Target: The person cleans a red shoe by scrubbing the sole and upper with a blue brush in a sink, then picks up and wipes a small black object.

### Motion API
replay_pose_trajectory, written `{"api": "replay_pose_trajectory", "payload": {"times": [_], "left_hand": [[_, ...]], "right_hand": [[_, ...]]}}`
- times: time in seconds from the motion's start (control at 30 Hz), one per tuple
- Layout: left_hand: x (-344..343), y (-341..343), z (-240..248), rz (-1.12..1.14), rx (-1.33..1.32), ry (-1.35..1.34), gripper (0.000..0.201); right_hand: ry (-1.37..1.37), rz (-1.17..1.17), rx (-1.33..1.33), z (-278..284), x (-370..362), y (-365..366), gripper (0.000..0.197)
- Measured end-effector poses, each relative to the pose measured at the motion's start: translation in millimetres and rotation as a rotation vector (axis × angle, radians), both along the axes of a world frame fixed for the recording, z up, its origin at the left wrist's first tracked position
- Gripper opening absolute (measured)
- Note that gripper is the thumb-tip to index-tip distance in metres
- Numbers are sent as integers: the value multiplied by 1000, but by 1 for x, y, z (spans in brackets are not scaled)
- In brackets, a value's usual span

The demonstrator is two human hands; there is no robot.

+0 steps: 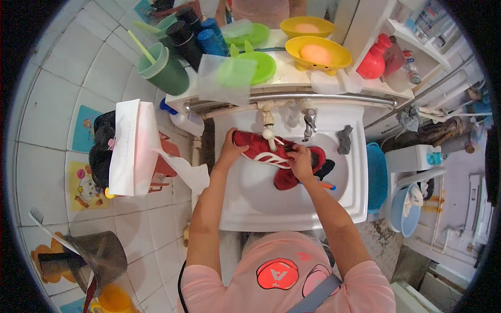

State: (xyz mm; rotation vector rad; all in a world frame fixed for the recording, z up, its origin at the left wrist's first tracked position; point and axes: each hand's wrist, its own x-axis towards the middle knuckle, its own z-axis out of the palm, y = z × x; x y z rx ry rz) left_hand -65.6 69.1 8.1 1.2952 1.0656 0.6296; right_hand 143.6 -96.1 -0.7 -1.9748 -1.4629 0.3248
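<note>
A red shoe with white stripes lies on its side across the white sink, under the white tap. My left hand is closed around its left end, thumb on the upper. My right hand grips the shoe at its opening, fingers bent; some fingertips are hidden. Another red piece, apparently a second shoe, lies below it in the basin, partly covered by my right hand and the first shoe. Beside my right wrist pokes out a blue and orange handle; its other end is hidden.
A grey cloth lies on the sink's right side. Above runs a shelf with a green cup, bottles, green lids and yellow soap dishes. A tissue pack hangs at left. Blue basins stand at right.
</note>
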Motion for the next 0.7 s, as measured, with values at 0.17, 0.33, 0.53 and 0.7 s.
{"api": "replay_pose_trajectory", "payload": {"times": [0.17, 0.33, 0.53, 0.7], "left_hand": [[-7, -28, 19, 109, -227, -45, 75], [-23, -36, 7, 169, -267, -260, 73], [-29, -44, 10, 147, -324, -351, 73], [-12, -52, -15, 71, -288, -25, 69]], "right_hand": [[52, 4, 176, -38, 6, -11, 39], [466, -162, -65, -61, 24, -16, 47], [1346, -479, -432, 14, 2, -15, 42], [1171, -340, -112, -35, 30, -25, 33]]}}
